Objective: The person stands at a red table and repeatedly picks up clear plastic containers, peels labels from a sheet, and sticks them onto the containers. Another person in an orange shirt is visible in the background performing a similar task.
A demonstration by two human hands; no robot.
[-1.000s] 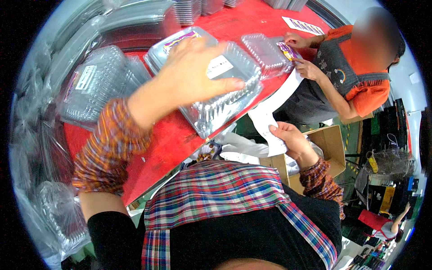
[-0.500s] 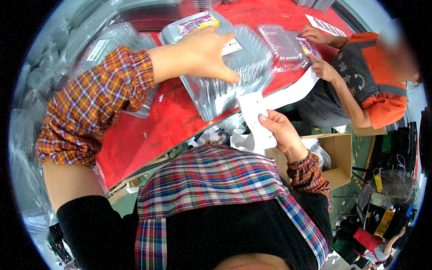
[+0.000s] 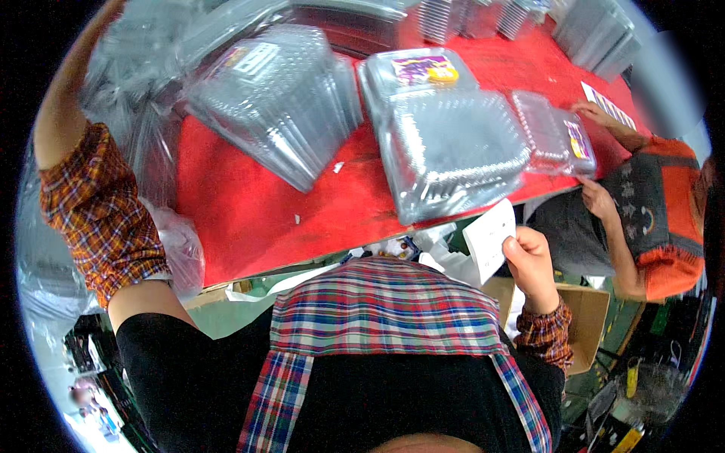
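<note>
In my right hand (image 3: 530, 260), a strip of white labels (image 3: 491, 240) is pinched between thumb and fingers, just off the table's near edge. My left arm is raised at the far left; the left hand (image 3: 110, 10) is cut off by the picture's rim, so its fingers do not show. Closest in front of me is a stack of clear plastic clamshell containers (image 3: 462, 143), the lid at its back bearing a purple and yellow sticker (image 3: 427, 69). Left of it leans another stack of clear containers (image 3: 283, 106) with a white label (image 3: 257, 60) on top.
A co-worker in orange (image 3: 668, 260) handles a small clear container (image 3: 580, 143) at the right. Plastic-wrapped stock (image 3: 140, 98) lines the left side of the red table (image 3: 249, 226). More containers (image 3: 596, 34) stand at the back. Below my right hand is a cardboard box (image 3: 585, 328).
My left hand has left the front container stack and swung up to the far left. The view has shifted left. My right hand still holds the label strip.
</note>
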